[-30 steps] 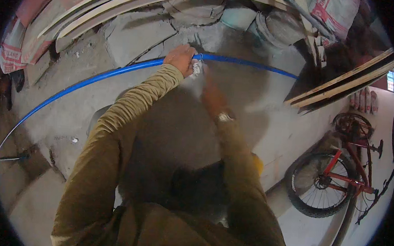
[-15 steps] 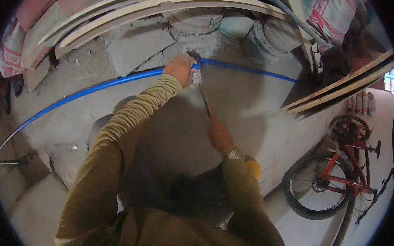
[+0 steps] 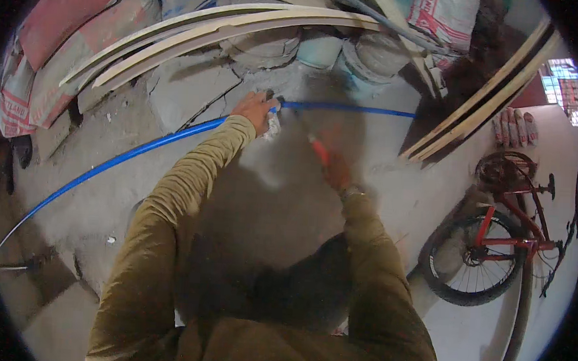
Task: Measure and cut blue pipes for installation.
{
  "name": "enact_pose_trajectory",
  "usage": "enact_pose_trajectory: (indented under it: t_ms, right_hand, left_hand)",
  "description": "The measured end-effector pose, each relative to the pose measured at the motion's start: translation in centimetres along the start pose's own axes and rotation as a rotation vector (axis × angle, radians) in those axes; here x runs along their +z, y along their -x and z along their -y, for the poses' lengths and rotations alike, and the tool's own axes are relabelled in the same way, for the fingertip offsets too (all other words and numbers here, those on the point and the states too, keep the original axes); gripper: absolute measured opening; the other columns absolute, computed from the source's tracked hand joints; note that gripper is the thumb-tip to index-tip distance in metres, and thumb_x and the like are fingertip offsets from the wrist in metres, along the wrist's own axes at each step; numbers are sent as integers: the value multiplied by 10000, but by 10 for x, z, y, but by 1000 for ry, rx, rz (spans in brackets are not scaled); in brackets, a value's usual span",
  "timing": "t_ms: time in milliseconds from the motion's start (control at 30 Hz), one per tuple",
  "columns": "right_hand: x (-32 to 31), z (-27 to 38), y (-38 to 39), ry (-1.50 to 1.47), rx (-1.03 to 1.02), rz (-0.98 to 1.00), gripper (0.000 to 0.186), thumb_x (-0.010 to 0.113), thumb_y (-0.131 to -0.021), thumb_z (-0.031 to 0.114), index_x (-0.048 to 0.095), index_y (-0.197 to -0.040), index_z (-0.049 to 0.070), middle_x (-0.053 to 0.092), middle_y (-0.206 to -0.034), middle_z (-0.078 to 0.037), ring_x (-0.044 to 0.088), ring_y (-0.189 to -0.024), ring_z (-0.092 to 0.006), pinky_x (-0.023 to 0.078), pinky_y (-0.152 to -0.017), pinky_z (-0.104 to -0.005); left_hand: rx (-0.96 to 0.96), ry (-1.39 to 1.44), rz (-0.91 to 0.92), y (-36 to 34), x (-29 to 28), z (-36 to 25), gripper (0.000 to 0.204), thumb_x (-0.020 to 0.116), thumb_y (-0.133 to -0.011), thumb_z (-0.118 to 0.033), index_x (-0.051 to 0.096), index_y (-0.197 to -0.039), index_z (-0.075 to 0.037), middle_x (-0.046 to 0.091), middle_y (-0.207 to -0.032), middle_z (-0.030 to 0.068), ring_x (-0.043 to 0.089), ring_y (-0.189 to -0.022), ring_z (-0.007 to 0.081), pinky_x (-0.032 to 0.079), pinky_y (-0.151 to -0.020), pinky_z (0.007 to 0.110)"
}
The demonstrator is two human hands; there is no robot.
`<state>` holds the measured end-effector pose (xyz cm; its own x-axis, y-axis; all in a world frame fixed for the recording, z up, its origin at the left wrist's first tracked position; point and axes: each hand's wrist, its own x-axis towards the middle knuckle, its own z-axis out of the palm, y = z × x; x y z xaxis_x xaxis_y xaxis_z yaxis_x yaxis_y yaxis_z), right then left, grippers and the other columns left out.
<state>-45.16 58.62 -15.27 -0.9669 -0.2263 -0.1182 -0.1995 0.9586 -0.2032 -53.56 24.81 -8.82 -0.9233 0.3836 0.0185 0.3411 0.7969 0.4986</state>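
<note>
A long blue pipe [image 3: 153,149] runs across the grey concrete floor in a bowed line. My left hand [image 3: 252,110] is closed around it near the middle. Under those fingers hangs a crumpled white cloth-like piece [image 3: 272,127], and a small dark patch shows beside the fingertips on the pipe. On the near side of the pipe, my right hand [image 3: 338,172] grips a red-handled tool [image 3: 319,149]. Motion smears the tool's far end, so its kind cannot be made out. The end points toward the pipe; whether it touches is unclear.
Long wooden strips [image 3: 245,22] lie beyond the pipe, with buckets [image 3: 374,54] and filled sacks [image 3: 65,18] behind. More timber [image 3: 483,92] juts in at the right. A red bicycle [image 3: 505,241] stands at the right near a dark hose [image 3: 515,326].
The view has shifted slightly. My right hand has drawn back from my left hand, and more of the tool's red handle shows. My left hand keeps hold of the pipe.
</note>
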Motion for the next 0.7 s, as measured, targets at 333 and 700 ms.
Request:
enact_pose_trajectory:
  t_ms: [333,700]
  right_hand:
    - [-25,67,10,378,155,410,479,625,-858,251,501,-1310,149,607,-1149,-205,591,-1073,-366,489,-884,-493]
    - [-19,122,-116,-285,-488,34,373,594,-893,230,583,-1205,26,644,-1140,-144,629,-986,-271,511,-852,-390]
  left_hand:
    - [21,-49,-147,2,11,20,362,581,-812,-118,550,-1158,-220,556,-1153,188,516,-1127,416,454,-943,468]
    - [526,392,-374,124,-102,-38,384,680,-741,-120,639,-1123,-105,617,-1141,162,594,-1027,353,471,-943,414]
